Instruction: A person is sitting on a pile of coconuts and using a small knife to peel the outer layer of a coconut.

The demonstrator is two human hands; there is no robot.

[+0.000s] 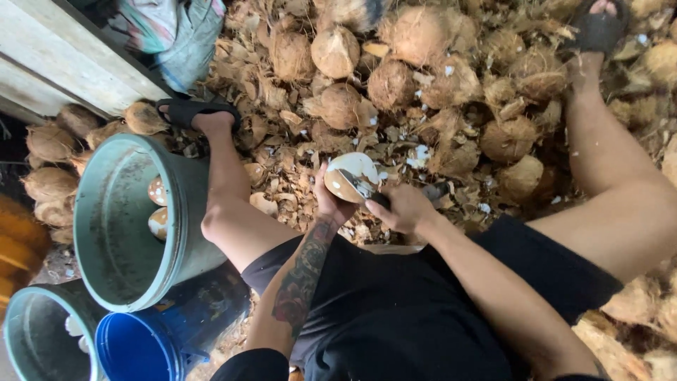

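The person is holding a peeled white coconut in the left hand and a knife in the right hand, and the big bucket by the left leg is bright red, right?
Not quite. The big bucket by the left leg is grey-green, not red, as the head view shows. The rest holds: the left hand holds the peeled coconut and the right hand grips the knife.

Husk-strewn floor, plank wall
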